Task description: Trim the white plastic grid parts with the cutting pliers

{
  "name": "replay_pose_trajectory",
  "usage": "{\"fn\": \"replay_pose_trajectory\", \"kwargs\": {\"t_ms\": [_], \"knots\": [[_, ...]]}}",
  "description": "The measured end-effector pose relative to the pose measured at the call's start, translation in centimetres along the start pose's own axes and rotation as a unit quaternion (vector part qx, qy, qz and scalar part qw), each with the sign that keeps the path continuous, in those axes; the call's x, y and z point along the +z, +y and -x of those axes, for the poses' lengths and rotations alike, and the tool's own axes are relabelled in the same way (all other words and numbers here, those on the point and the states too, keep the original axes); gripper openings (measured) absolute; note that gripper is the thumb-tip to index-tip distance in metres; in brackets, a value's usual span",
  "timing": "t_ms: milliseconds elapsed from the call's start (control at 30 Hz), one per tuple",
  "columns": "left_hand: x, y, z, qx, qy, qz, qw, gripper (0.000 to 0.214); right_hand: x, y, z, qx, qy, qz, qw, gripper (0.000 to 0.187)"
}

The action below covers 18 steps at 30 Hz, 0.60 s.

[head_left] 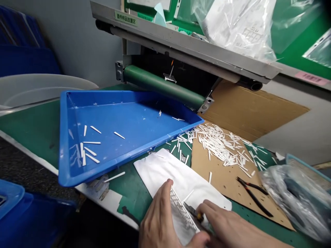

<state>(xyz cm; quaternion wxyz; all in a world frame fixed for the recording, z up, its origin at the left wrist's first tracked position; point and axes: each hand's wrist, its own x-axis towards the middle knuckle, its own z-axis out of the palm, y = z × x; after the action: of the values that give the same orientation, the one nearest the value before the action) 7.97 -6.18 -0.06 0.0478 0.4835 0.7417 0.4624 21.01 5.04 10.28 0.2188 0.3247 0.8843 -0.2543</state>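
My left hand (pixel 161 217) is closed around a white plastic part (pixel 182 210) with rows of small slots along its edge. My right hand (pixel 219 218) grips a small metal-tipped hand tool (pixel 191 209), with a bit of yellow near its tip. The tip is right beside the slotted edge; I cannot tell if it touches, nor the tool's exact kind. A thin white sliver (pixel 188 195) stands out near the tip. Under both hands lies a white cloth (pixel 165 165) on the green table top (pixel 137 193).
A blue tray (pixel 116 120) with several white slivers lies at left. To the right, a heap of white plastic pieces (pixel 219 144) covers part of a cardboard sheet (pixel 199 165), beside black-handled pliers (pixel 254 196). A green conveyor roller (pixel 162 86) runs behind, under a metal shelf (pixel 181 39).
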Motion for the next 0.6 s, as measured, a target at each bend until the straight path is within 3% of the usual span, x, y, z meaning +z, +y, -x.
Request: {"fn": "replay_pose_trajectory", "kwargs": {"t_ms": [300,500,600], "knots": [[0.0,-1.1,0.0,0.027,-0.018,-0.008,0.999,0.106,-1.1,-2.0,-1.9,0.035,-0.061,0.036,0.997,0.043],[0.3,-0.5,0.0,-0.025,-0.009,0.0,1.0,0.1,-0.9,-2.2,-2.7,0.072,-0.106,0.04,0.991,0.046],[0.2,-0.6,0.1,-0.01,-0.011,0.003,1.0,0.1,-1.1,-2.3,-2.4,0.072,-0.095,0.036,0.992,0.045]]}}
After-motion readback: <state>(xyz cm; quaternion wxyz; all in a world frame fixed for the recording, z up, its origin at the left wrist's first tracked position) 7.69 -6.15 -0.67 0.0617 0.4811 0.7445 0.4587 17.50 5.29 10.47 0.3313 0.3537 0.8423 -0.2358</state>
